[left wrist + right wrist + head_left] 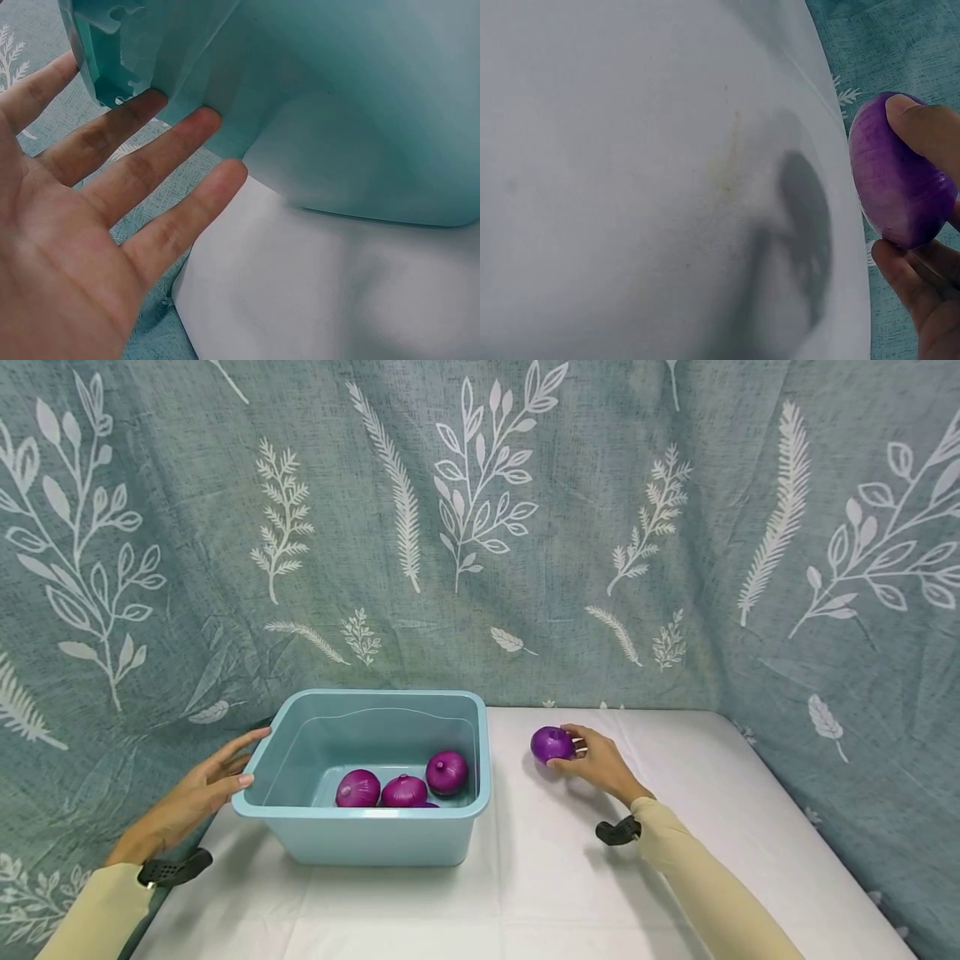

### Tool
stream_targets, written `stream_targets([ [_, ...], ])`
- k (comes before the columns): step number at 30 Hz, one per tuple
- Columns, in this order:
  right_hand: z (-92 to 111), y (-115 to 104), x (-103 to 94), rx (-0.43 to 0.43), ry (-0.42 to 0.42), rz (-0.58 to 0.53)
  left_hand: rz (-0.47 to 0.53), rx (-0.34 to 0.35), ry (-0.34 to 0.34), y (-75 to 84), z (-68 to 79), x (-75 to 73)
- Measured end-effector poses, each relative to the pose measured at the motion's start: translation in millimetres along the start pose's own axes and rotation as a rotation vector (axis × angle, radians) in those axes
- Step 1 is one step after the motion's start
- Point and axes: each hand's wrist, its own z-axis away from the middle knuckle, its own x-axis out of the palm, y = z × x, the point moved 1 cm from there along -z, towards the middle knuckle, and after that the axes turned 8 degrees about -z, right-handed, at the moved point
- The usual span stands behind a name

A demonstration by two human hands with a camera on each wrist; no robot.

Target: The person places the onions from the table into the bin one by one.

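Observation:
In the head view, my right hand [600, 764] grips a purple onion [551, 744] to the right of the light blue plastic tub [367, 839]. The right wrist view shows the thumb on one side of the onion [896, 176] and the fingers on the other, with a shadow on the cloth beside it. My left hand [198, 789] rests at the tub's left rim, fingers extended. Seen from the left wrist, these straight fingers [161, 161] lie against the tub's outer wall [337, 150]. Several purple onions [405, 791] lie inside the tub, one mostly hidden behind the front wall.
A white cloth [525, 893] covers the table. Green-blue curtains [555, 568] with white leaf prints hang close behind it and along both sides. Each wrist carries a black strap [618, 832].

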Motion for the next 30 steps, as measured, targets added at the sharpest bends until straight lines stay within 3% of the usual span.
stream_targets([
  [16,7,-28,-16.4,-0.091,0.007,0.003,0.024,-0.004,-0.009,0.0,0.4,-0.2],
  [30,10,-60,-18.8,-0.187,0.026,0.002,-0.004,0.006,-0.006,0.3,0.4,0.7],
])
